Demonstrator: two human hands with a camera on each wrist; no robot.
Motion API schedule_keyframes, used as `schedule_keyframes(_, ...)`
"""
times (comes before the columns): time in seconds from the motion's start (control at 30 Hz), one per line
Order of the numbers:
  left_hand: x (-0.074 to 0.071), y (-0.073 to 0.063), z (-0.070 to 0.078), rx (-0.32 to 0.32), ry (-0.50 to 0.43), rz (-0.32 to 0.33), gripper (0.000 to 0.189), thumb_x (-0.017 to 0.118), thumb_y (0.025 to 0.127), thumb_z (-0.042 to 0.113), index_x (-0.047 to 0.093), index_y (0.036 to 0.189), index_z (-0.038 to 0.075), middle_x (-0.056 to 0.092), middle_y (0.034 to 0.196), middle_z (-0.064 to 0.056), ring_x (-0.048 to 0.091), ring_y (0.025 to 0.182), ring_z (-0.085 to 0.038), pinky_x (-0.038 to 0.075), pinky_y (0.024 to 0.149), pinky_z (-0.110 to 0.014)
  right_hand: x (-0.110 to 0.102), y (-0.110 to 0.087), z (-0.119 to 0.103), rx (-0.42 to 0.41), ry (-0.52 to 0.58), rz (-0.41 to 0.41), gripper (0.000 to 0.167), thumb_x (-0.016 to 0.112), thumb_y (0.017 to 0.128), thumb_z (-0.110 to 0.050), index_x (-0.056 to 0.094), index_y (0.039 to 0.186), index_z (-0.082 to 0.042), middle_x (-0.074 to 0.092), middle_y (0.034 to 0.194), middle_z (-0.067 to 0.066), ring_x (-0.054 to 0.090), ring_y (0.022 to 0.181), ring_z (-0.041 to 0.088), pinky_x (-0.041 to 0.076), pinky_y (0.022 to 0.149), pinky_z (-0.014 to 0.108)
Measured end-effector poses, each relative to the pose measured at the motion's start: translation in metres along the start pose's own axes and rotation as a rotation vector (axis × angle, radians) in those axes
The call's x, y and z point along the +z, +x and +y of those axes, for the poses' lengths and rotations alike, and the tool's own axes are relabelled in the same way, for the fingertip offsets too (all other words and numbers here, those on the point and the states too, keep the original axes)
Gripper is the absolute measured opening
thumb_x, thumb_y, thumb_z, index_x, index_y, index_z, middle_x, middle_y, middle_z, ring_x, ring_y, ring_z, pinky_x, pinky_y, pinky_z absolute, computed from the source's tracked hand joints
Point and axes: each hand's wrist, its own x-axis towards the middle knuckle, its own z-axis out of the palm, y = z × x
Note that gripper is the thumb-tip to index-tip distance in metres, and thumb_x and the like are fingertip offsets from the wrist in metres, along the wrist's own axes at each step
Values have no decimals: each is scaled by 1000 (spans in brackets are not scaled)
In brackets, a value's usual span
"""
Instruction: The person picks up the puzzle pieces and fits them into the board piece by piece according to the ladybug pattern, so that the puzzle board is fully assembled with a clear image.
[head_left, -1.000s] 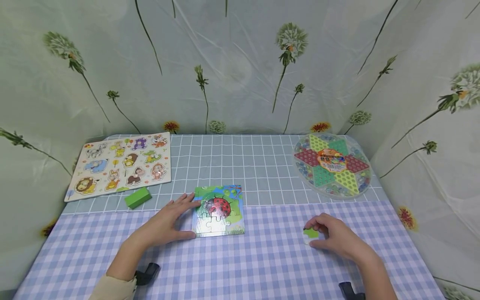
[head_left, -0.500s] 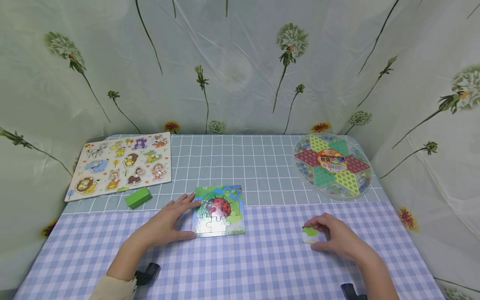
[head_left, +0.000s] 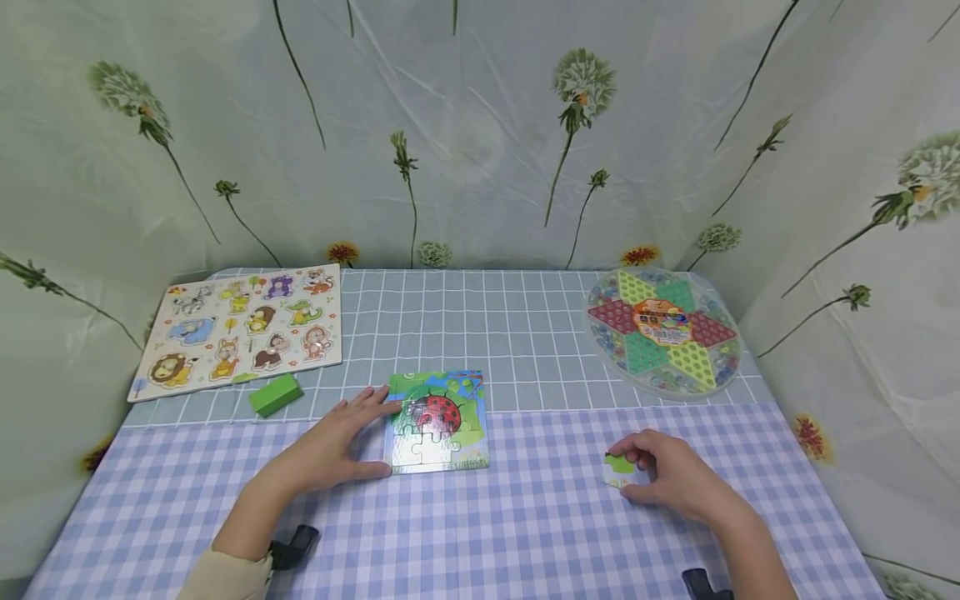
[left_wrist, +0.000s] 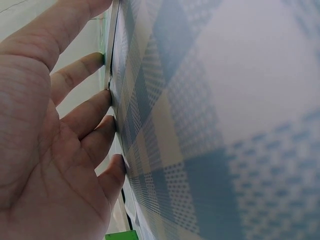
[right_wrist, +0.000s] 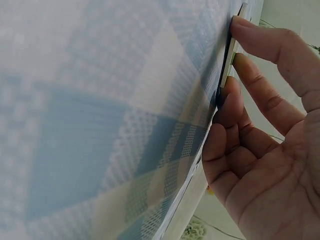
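Observation:
A square ladybug jigsaw puzzle (head_left: 468, 437) lies on the checked cloth, left of the middle in the head view. At its left edge my left hand (head_left: 333, 442) rests with spread, fairly straight fingers; the thumb touches the lower left corner and a fingertip overlaps the picture. The left wrist view shows these fingertips (left_wrist: 103, 97) along the board's thin edge and the cloth. Further right, my right hand (head_left: 671, 471) pinches a green and white puzzle piece (head_left: 618, 471) between thumb and fingers. Seen edge-on in the right wrist view, the piece (right_wrist: 228, 62) is close over the cloth.
A wooden animal peg board (head_left: 240, 329) lies at the back left, with a green block (head_left: 276, 395) in front of it. The round Chinese checkers set (head_left: 663, 333) is at the back right. A flower-printed curtain (head_left: 480, 142) surrounds the table.
In my right hand the puzzle piece has turned slightly and shifted a little to the left. My left hand and the ladybug puzzle stay where they were.

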Motion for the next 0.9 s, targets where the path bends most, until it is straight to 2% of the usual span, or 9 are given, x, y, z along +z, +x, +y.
schedule_keyframes(0.3, -2, 0, 1, -6, 7, -20, 86, 91, 84, 45, 55, 158, 20, 34, 175, -17, 28, 162, -48, 20, 127, -76, -1, 5, -4, 8, -31, -10, 52, 96, 76, -16, 74, 121, -5, 59, 92, -7, 49, 82, -1, 49, 72, 22)
schedule_keyframes(0.63, -4, 1, 4, -14, 23, -41, 85, 90, 85, 45, 53, 158, 20, 33, 175, -18, 28, 162, -50, 21, 127, -76, -1, 19, -15, -12, -55, -20, 50, 93, 79, -17, 76, 125, -7, 62, 93, -8, 51, 84, 1, 51, 75, 23)
schedule_keyframes(0.9, -5, 4, 8, -36, 53, -50, 85, 91, 84, 43, 54, 158, 20, 34, 175, -18, 29, 162, -49, 23, 126, -76, -1, 32, -24, -78, -86, -2, 50, 93, 77, -17, 77, 123, -6, 61, 90, -9, 51, 82, 1, 48, 72, 23)
